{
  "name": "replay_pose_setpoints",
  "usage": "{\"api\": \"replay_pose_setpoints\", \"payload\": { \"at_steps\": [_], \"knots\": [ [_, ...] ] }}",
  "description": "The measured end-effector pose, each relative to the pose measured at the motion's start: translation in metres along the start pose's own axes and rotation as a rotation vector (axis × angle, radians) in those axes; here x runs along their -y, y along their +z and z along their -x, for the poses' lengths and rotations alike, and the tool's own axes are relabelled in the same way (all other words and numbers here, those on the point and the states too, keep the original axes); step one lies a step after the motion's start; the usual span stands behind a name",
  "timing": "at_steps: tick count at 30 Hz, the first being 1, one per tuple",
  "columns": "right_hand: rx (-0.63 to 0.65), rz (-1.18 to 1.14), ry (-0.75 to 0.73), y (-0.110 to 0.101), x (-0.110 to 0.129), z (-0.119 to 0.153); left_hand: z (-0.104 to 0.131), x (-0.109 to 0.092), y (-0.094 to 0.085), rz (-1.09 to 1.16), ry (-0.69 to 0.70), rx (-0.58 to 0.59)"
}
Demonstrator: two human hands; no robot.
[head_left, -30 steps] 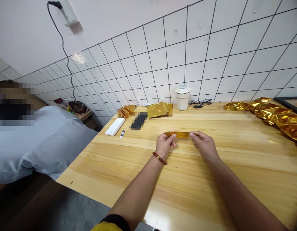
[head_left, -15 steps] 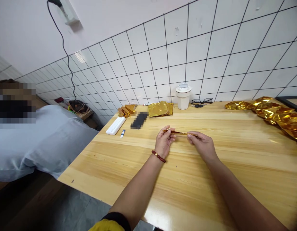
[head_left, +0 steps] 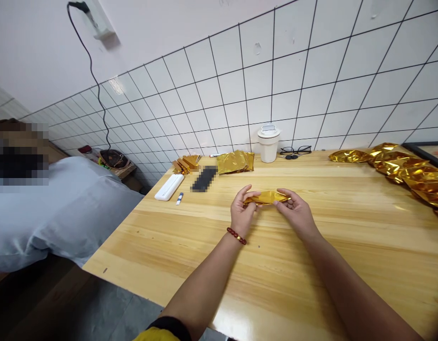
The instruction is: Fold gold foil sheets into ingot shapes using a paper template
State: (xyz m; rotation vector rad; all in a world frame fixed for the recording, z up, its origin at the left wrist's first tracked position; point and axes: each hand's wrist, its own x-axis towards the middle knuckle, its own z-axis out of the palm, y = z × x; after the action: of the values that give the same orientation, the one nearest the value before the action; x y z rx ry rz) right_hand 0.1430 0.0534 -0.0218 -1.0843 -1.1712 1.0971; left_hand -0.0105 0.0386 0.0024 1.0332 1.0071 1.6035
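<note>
"Well, what's the step in hand?"

"Working a piece of gold foil [head_left: 266,197], held over the table [head_left: 169,246]: the left hand [head_left: 242,213] grasps its left end, the right hand [head_left: 299,215] pinches its right."

"And what does the next move call for?"

"Light fingers, I'd judge; it looks thin. Gold sheets [head_left: 233,163] lie far back, left of the white cup [head_left: 268,148]."

Gold foil piece [head_left: 267,197] — wider and fuller now than before.
</note>
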Motion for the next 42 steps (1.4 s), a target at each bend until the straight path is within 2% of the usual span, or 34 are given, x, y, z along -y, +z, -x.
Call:
{"api": "replay_pose_setpoints", "payload": {
  "at_steps": [6, 11, 16, 23, 26, 31, 34, 36, 39, 42],
  "knots": [
    [0.005, -0.008, 0.023, 0.001, 0.005, 0.002, 0.003, 0.000, 0.001, -0.052, -0.003, 0.000],
    [-0.092, 0.002, -0.034, 0.001, 0.002, -0.001, 0.010, 0.002, 0.004, -0.088, 0.019, 0.108],
    [-0.100, -0.014, 0.057, -0.001, -0.001, -0.002, 0.011, 0.005, 0.003, -0.097, 0.040, 0.135],
    [-0.184, -0.109, 0.125, -0.005, 0.005, -0.002, 0.003, 0.003, 0.001, 0.002, -0.047, 0.027],
    [-0.138, -0.154, 0.092, -0.005, 0.008, 0.000, 0.000, 0.002, -0.001, 0.060, -0.078, -0.012],
    [-0.016, -0.099, 0.037, -0.004, 0.006, 0.002, -0.002, 0.006, -0.002, 0.166, -0.175, -0.031],
    [-0.068, -0.123, 0.041, -0.003, 0.004, 0.000, -0.005, 0.010, 0.007, 0.168, -0.209, -0.045],
    [-0.100, -0.155, 0.035, -0.003, 0.002, -0.001, -0.007, 0.012, 0.016, 0.206, -0.205, -0.094],
    [-0.091, -0.174, 0.034, -0.003, -0.002, -0.003, -0.008, 0.015, 0.031, 0.290, -0.188, -0.199],
    [-0.092, -0.201, 0.062, -0.004, -0.004, -0.004, -0.005, 0.020, 0.041, 0.279, -0.173, -0.236]
  ]
}}
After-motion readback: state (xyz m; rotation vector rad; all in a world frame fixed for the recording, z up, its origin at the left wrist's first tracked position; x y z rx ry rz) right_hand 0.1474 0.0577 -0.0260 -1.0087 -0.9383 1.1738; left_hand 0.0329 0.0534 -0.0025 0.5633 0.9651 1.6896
